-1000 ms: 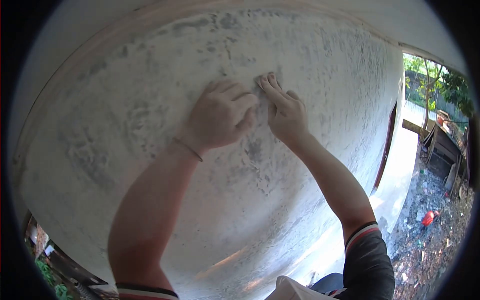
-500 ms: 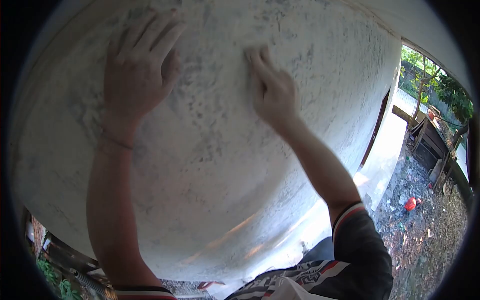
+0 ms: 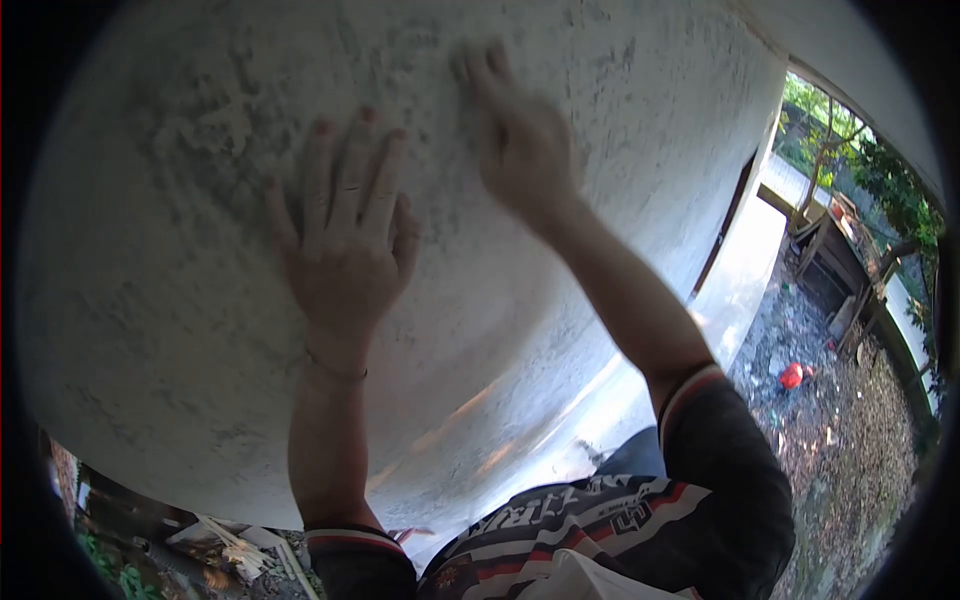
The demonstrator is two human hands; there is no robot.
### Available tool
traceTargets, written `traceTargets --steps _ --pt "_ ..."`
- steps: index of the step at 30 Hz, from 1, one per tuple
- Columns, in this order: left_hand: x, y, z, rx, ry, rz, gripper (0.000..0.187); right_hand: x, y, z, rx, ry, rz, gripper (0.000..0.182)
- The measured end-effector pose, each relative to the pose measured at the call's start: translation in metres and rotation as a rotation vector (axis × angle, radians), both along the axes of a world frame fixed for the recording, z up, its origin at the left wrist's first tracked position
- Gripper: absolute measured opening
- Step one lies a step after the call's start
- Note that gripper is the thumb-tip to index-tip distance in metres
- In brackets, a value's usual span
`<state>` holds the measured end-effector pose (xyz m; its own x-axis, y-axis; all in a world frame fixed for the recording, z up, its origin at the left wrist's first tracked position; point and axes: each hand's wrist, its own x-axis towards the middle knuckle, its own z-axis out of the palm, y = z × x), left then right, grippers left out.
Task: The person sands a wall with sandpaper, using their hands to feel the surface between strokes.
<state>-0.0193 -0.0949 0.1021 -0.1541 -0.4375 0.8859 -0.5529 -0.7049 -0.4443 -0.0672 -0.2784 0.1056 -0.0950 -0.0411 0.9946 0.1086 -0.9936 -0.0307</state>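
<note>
A pale wall point(image 3: 440, 320) with dark, patchy marks fills most of the head view. My left hand point(image 3: 345, 240) lies against it with its fingers spread and pointing up, and a thin band circles that wrist. Higher and to the right, my right hand point(image 3: 525, 140) is at the wall surface, smeared by motion. Its fingers are bent and drawn together, and whatever may be under the fingertips is hidden.
On the right, a doorway-like dark strip point(image 3: 725, 225) runs along the wall. Beyond it lie littered ground point(image 3: 840, 470), a red object point(image 3: 792, 376), a wooden structure point(image 3: 830, 265) and trees. Wood scraps point(image 3: 240, 550) lie at the lower left.
My left hand has moved right and down across the wall, its fingers still spread. My right hand has shifted up and slightly left. The view has turned a little.
</note>
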Motion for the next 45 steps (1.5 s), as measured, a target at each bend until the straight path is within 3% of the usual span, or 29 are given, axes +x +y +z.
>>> traceTargets --steps 3,5,9,12,15,17,20,22,29,31,35,41,45 --pt "0.000 0.006 -0.017 -0.029 0.067 0.013 0.039 -0.020 0.010 0.051 0.143 0.116 0.228 0.033" --pt "0.000 0.008 -0.023 -0.057 0.101 0.007 0.040 -0.022 0.012 0.024 0.155 0.183 0.125 0.035" --pt "0.001 0.010 -0.035 -0.096 0.114 0.030 0.040 -0.010 0.030 -0.053 0.052 0.014 -0.021 0.033" --pt "0.002 0.008 -0.037 -0.112 0.118 0.035 0.041 -0.007 0.022 -0.023 0.128 0.041 0.046 0.032" --pt "0.000 0.011 -0.037 -0.076 0.106 0.089 0.040 -0.003 0.001 0.041 0.157 -0.032 0.290 0.035" --pt "-0.001 0.013 -0.036 -0.058 0.100 0.108 0.041 -0.014 0.008 0.025 0.250 0.135 0.074 0.034" --pt "-0.002 0.011 -0.035 -0.061 0.100 0.096 0.041 -0.017 0.026 -0.038 0.185 0.150 0.148 0.034" --pt "-0.004 0.013 -0.035 -0.057 0.095 0.117 0.042 -0.015 0.029 -0.062 0.050 0.101 -0.003 0.036" --pt "-0.001 0.011 -0.035 -0.051 0.074 0.102 0.042 -0.023 0.031 0.039 0.337 0.156 0.150 0.033" --pt "0.002 0.009 -0.037 -0.064 0.069 0.091 0.042 -0.012 0.030 0.006 0.208 0.068 0.224 0.031" --pt "0.001 0.008 -0.036 -0.056 0.057 0.103 0.042 -0.015 0.040 -0.060 0.124 0.124 0.124 0.032" --pt "0.004 0.009 -0.037 -0.055 0.044 0.061 0.041 -0.011 0.031 0.021 0.297 0.040 0.180 0.037" --pt "0.002 0.010 -0.040 -0.048 0.050 0.070 0.041 -0.018 0.053 -0.057 0.291 0.163 0.102 0.034"
